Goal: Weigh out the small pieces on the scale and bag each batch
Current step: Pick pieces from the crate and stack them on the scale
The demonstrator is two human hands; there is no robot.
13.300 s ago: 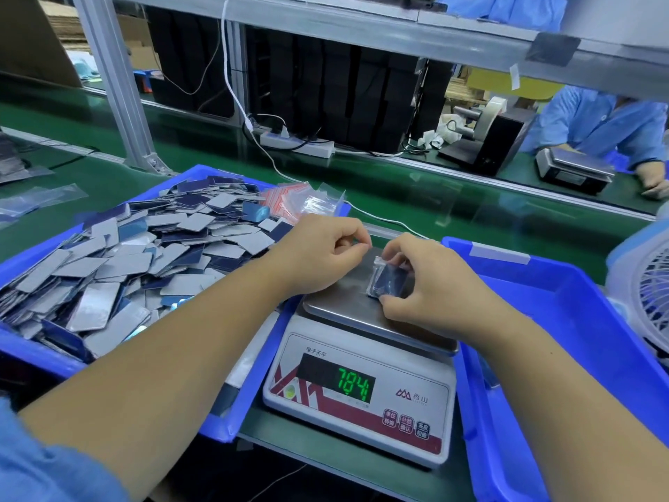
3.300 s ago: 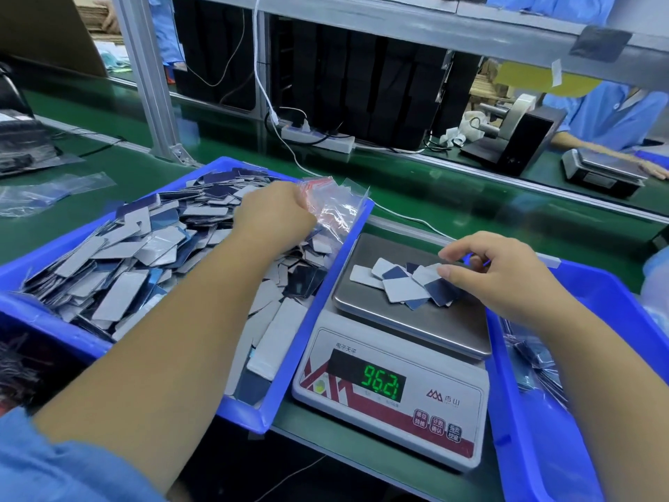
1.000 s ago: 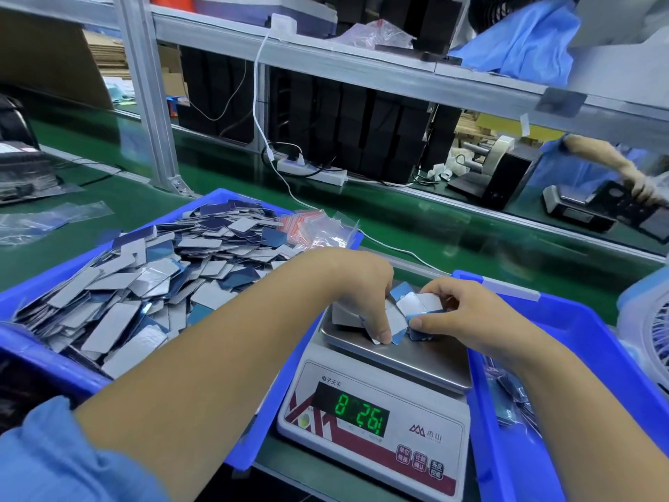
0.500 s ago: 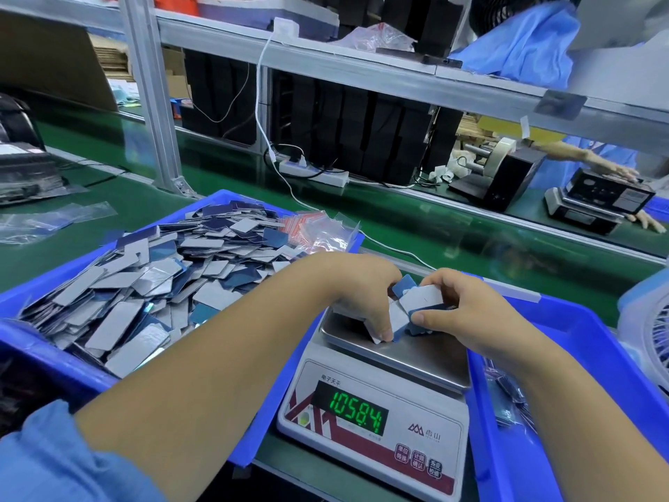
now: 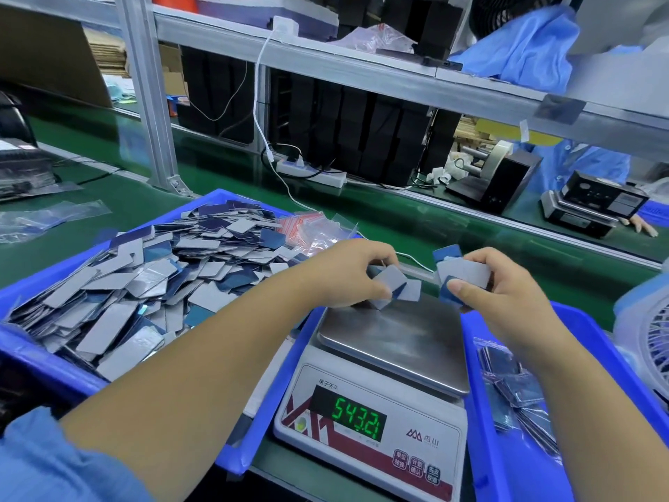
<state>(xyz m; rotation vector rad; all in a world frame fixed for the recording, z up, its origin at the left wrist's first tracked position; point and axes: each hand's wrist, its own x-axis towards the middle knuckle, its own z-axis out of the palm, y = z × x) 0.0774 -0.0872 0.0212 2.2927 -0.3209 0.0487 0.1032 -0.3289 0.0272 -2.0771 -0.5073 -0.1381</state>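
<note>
Grey and blue pieces (image 5: pixel 392 286) are pinched in my left hand (image 5: pixel 347 275) just over the far left corner of the scale (image 5: pixel 383 360), while my right hand (image 5: pixel 503 288) grips a second stack (image 5: pixel 461 273) above its far right corner. Steel pan (image 5: pixel 398 338) shows bare between them, and the display (image 5: pixel 356 418) glows green. Left lies a blue bin (image 5: pixel 43 371) heaped with loose pieces and bags (image 5: pixel 311 230); right, another bin (image 5: pixel 593 335) holds filled bags (image 5: pixel 514 389).
</note>
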